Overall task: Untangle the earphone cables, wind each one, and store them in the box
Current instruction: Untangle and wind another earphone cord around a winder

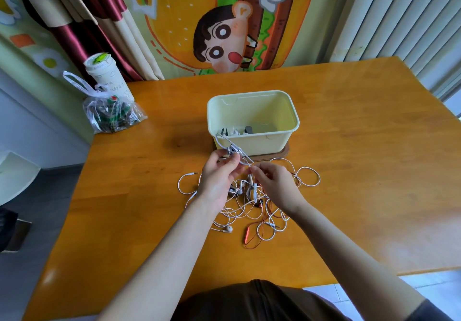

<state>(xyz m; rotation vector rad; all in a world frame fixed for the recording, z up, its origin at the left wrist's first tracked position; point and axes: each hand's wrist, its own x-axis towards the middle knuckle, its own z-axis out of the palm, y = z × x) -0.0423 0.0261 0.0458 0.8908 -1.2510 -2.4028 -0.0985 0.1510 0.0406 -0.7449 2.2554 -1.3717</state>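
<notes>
Both hands are raised above the desk [361, 151], just in front of the box [264, 143]. Left hand [219, 173]: fingers curled, gripping a partly wound white cable [233, 151] at the box's near left corner. The bundle sits against the box's front wall; contact with the wall cannot be confirmed. Right hand [273, 183]: thumb and forefinger closed in a pinch on a loop of the same white cable, close beside the left hand's fingertips.

Box: pale yellow, rectangular, open at the top, upright on a brown base [279, 154] that shows along its near edge. Stored earphones [237, 131], white and dark, lie in its near left part; their number cannot be read.

Tangle of cables [249, 206]: lies on the desk in front of the box, beneath and between the two hands. It is mostly white strands, overlapping, with loops spreading to both sides. A red cable [252, 237] with a red inline piece lies at the side of the tangle farthest from the box. A pair of white earbuds [227, 229] lies at that same side, left of the red cable.

Other items: a clear plastic bag [112, 116] with knotted handles stands well to the left of the box at the desk's edge. A lidded paper cup [107, 78] stands just behind the bag. A cartoon-printed cloth [224, 33] hangs behind the box, beyond the desk's far edge.
</notes>
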